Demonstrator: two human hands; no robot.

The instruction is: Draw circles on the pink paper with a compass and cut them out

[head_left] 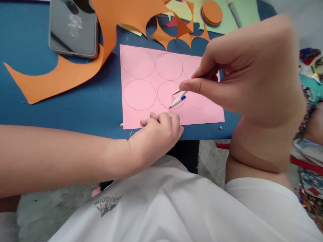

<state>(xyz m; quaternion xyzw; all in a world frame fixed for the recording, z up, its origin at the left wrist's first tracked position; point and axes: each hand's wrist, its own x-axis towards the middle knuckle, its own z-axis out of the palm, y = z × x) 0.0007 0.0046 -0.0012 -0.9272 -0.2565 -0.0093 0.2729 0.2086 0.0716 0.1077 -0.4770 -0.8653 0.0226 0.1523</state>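
Note:
A pink sheet of paper [138, 117] lies on the blue table, with several thin circle outlines drawn on it. My right hand [242, 74] pinches a drawing compass [178, 99] from above, between thumb and fingertips. The compass has a metal needle leg and a white-and-blue pencil leg; both tips are at the lower middle circle. My left hand [161, 131] rests palm down on the paper's near edge, its fingers loosely bent and holding nothing. The top of the compass is hidden by my right fingers.
A dark phone [74, 32] lies at the upper left against a cut orange sheet [68, 79]. Orange scraps [161, 35], a stack of orange discs [212, 12] and a pen [234, 14] lie behind the pink sheet. Another person's arm [314, 122] shows at the right edge.

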